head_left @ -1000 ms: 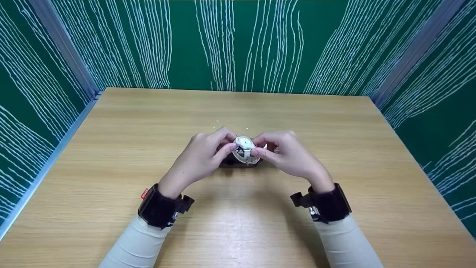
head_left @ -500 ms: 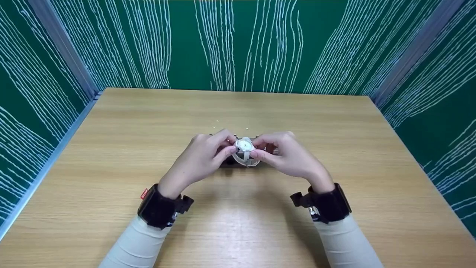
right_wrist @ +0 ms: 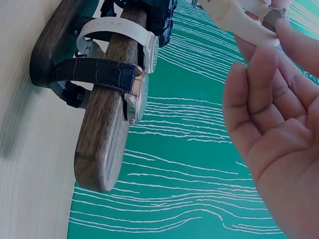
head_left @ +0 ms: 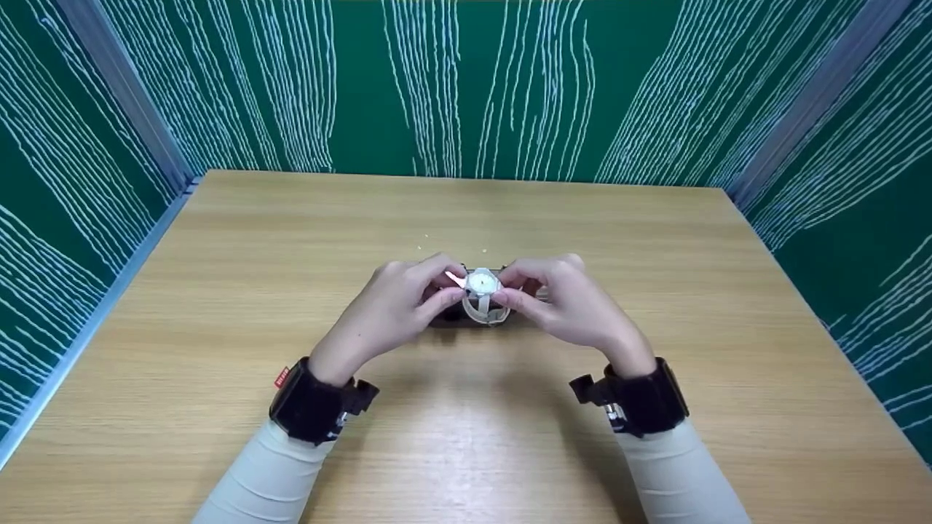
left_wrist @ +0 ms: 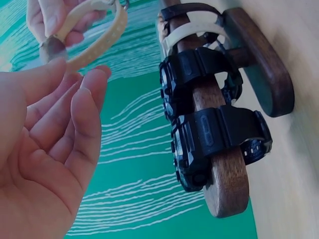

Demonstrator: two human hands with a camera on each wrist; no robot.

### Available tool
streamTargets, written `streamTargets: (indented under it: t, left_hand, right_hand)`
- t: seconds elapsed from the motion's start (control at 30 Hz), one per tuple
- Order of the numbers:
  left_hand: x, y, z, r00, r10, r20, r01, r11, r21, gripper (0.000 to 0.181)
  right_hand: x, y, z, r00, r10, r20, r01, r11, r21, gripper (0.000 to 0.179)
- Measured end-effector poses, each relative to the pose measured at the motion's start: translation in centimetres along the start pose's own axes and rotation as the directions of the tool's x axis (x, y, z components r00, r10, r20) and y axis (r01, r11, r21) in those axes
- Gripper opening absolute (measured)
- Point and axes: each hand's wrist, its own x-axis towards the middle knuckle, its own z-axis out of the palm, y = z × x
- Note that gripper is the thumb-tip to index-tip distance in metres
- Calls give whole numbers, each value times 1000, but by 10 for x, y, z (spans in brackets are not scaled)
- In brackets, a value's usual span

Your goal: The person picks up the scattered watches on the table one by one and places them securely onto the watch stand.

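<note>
A white-faced wristwatch with a cream strap is held between both hands, its dial facing up toward the head camera. My left hand pinches one side of the case with thumb and forefinger. My right hand pinches the opposite side the same way. In the left wrist view the perforated cream strap loops near the fingertips, and the case is partly hidden by them. A small whitish pointed piece shows by the left fingertips; what it is I cannot tell.
Just behind the held watch stands a dark wooden watch stand. Its bar carries two bulky black watches, a white-strapped watch and a dark leather-strapped watch. Tiny pale specks lie on the wooden table; green patterned panels surround it.
The held watch has tilted slightly so its dial shows more squarely. A whitish tip by the right fingers has gone from view, and one shows by the left fingers. Both hands stay nearly in place.
</note>
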Motion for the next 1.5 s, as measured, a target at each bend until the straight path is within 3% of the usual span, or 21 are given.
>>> streamTargets:
  t: [0.1, 0.17, 0.37, 0.47, 0.77, 1.0, 1.27, 1.43, 1.5]
  left_hand:
    - [0, -2, -5, 997, -68, -37, 68, 998, 18, 17]
    - [-1, -4, -10, 987, -139, -77, 142, 989, 33, 19]
    - [-5, -21, -25, 918, -375, -133, 381, 925, 22, 23]
    - [-8, -33, -29, 889, -438, -133, 446, 894, 40, 25]
    - [-15, -57, -30, 848, -524, -81, 530, 843, 97, 28]
    - [-16, -63, -28, 815, -579, 26, 574, 812, 105, 35]
    - [-16, -68, -23, 778, -622, 92, 619, 783, 60, 39]
    - [-16, -71, -20, 769, -630, 102, 629, 776, 50, 38]
    - [-16, -71, -20, 772, -627, 100, 626, 778, 41, 36]
  right_hand:
    - [0, 1, -2, 1000, 8, -19, -8, 1000, -2, 10]
    - [0, 2, -4, 999, 21, -32, -22, 1000, -2, 9]
    - [-3, 9, -15, 993, 51, -108, -54, 998, -27, 8]
    - [-4, 14, -22, 985, 53, -162, -60, 998, -35, 9]
    - [-9, 25, -37, 957, 136, -257, -151, 988, -39, 9]
    - [-13, 33, -44, 932, 193, -306, -244, 960, -138, 12]
    - [-13, 42, -44, 912, 241, -333, -321, 923, -211, 14]
    - [-13, 46, -42, 903, 262, -340, -348, 910, -225, 14]
    - [-13, 48, -41, 904, 260, -340, -350, 906, -238, 15]
